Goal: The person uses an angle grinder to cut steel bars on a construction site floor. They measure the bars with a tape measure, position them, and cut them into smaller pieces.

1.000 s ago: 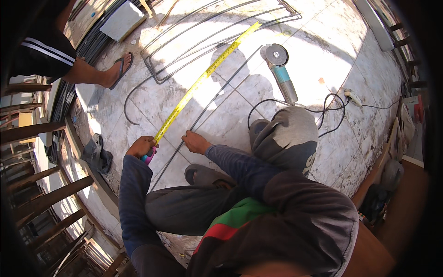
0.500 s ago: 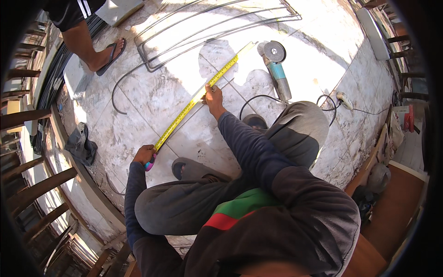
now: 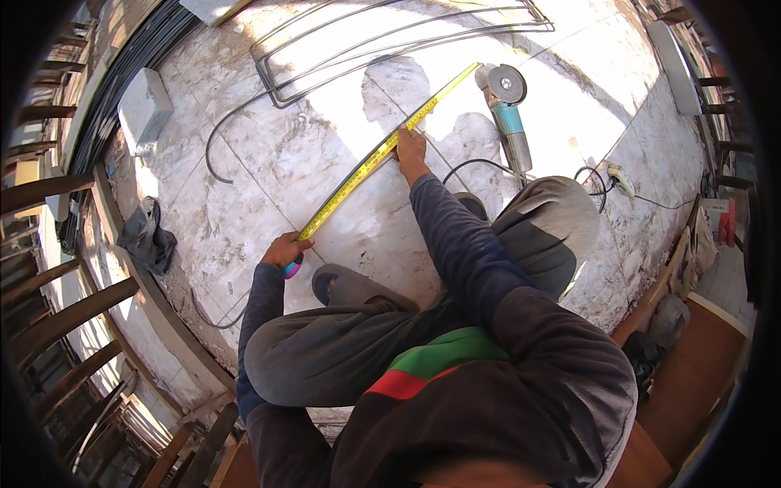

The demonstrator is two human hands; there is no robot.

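Observation:
My left hand is closed around the pink and teal case of a tape measure, mostly covered by the fingers. From it the yellow blade of the tape measure runs up and right across the floor. My right hand pinches the blade about midway along. A thin dark strip, like a rod, follows the blade's upper edge; I cannot tell whether it is separate. Beyond the right hand, the blade's far end lies close to an angle grinder with a teal body and a round disc.
Bent steel rods form a long frame at the back. Dark rods lie bundled at the far left, near a pale block. A black plastic bag sits left. The grinder's cord leads to a white socket at right.
Both hands and the tape measure have shifted up and to the right in view. The blade's far end is now nearer the grinder. Another person's sandalled foot has gone from the upper left.

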